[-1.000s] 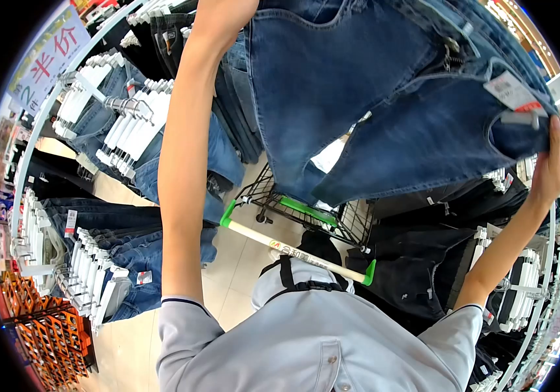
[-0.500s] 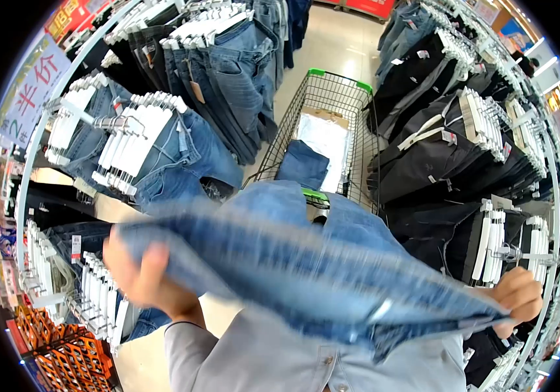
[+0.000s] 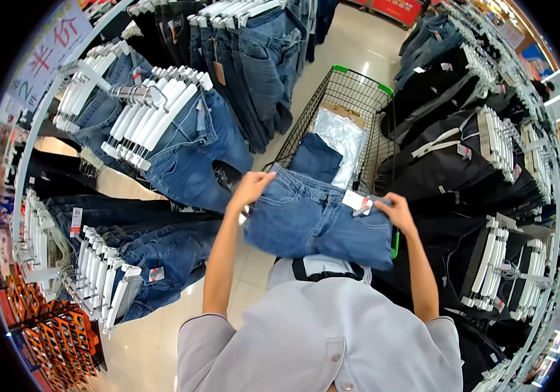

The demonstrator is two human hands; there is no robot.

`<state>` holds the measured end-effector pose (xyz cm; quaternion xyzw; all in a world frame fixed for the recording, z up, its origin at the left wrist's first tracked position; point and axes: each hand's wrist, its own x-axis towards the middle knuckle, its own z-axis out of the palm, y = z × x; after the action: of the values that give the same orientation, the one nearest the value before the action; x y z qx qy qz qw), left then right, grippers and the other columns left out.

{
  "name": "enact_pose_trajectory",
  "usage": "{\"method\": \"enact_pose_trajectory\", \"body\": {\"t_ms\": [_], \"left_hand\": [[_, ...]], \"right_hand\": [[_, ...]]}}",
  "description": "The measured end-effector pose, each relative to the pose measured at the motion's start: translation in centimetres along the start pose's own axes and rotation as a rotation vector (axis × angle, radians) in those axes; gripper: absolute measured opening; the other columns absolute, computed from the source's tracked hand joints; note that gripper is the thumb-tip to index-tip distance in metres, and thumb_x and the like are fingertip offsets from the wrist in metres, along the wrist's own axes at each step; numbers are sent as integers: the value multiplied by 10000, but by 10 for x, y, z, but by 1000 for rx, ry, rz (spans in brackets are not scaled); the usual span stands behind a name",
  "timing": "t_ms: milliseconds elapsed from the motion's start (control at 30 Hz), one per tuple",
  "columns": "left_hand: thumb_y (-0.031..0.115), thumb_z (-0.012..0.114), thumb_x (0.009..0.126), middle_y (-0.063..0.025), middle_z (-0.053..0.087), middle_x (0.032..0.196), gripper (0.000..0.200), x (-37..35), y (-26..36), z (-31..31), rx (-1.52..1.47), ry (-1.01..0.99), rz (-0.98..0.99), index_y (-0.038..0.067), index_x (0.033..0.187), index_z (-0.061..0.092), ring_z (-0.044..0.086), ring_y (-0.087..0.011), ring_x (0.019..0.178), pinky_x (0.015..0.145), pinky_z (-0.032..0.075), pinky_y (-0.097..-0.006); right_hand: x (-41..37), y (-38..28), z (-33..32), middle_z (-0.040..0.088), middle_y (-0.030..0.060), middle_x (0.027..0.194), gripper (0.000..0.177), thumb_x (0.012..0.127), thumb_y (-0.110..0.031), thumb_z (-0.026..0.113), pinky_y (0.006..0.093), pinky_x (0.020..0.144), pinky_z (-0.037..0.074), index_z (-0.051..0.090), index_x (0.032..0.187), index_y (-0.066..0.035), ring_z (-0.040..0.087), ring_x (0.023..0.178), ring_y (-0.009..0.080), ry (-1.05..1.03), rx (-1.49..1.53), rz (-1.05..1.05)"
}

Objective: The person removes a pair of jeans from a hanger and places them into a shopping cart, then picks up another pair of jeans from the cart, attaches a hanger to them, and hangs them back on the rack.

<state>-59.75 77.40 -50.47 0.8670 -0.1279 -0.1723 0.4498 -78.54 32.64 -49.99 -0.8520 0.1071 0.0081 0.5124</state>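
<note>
A pair of blue jeans (image 3: 316,225) is stretched between my two hands at waist height, waistband up. My left hand (image 3: 252,189) pinches one end of the waistband, and my right hand (image 3: 394,212) grips the other end. A white price tag (image 3: 356,201) with a red mark hangs on the waistband near my right hand. Just beyond the jeans stands a wire shopping cart (image 3: 386,90) with green corners. Inside it, dark blue folded denim (image 3: 318,159) lies partly over a shiny silver package (image 3: 340,134).
Racks of jeans on white hangers (image 3: 162,121) line the left side, with a white sign (image 3: 48,55) above. Dark trousers (image 3: 450,157) hang along the right. An orange lattice stand (image 3: 51,340) is at lower left. The tiled floor (image 3: 352,36) shows beyond the cart.
The jeans, blurred and spread wide near my chest before, are now farther forward beside the cart and look folded. My hands have moved closer together and forward.
</note>
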Motion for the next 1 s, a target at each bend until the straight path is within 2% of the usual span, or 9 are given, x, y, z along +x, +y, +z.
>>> {"method": "enact_pose_trajectory", "body": {"t_ms": [67,367,433,500,600,667,800,900,1000], "left_hand": [[424,670,984,-227,535,641,513,4,-2,20,63,97,14,-44,777,630,501,-315,548,581,426,-437],[410,644,992,-225,658,772,435,-36,28,-7,236,246,-41,8,835,697,662,-405,748,665,487,-477],[334,659,982,-196,697,971,308,-44,11,11,205,412,1,33,977,723,666,-389,891,771,518,-460],[216,680,953,-180,640,1176,247,-47,3,28,176,557,71,35,1121,693,620,-378,1079,901,507,-443],[134,705,910,-181,585,1225,281,-59,42,38,286,670,94,13,1158,655,553,-379,1205,1008,456,-483],[132,714,896,-184,594,1255,265,-52,56,67,244,743,155,17,1129,661,541,-380,1251,1055,441,-490],[144,712,898,-181,598,1330,247,-51,62,128,230,656,235,6,1100,681,538,-361,1303,1110,419,-492],[139,707,898,-160,655,1283,194,-54,41,145,289,644,259,9,1042,706,566,-342,1287,1121,415,-490],[135,694,891,-119,726,1132,147,-61,31,139,179,642,291,1,943,725,621,-313,1200,1113,422,-478]], "right_hand": [[-1,17,15,568,23,666,268,870,-191,833,290,607,440,668,834,18,521,668,74,8,-169,61],[28,40,17,533,-68,699,214,903,-155,813,247,588,375,680,834,-2,447,665,36,-101,-10,62],[49,41,13,647,59,689,230,852,-189,830,309,614,493,712,886,5,605,652,101,-371,-483,75],[88,33,14,716,132,770,237,833,-181,824,354,690,562,725,918,17,707,713,194,-493,-513,-94],[161,-68,44,729,200,904,219,854,-140,754,424,749,562,703,998,16,733,875,340,-391,-483,-175],[212,-122,77,694,228,1071,303,869,-151,768,461,891,515,667,1113,-1,654,1040,419,-307,-511,-477],[249,-289,180,649,183,1210,306,893,-128,738,421,971,503,649,1164,-16,626,1125,392,-308,-276,-877],[270,-344,260,605,183,1339,390,889,-131,749,418,1053,466,621,1238,-15,558,1279,372,-214,-207,-1188],[282,-367,323,599,201,1335,516,841,-157,784,438,1114,416,585,1290,0,520,1302,390,-132,-205,-1204]]}}
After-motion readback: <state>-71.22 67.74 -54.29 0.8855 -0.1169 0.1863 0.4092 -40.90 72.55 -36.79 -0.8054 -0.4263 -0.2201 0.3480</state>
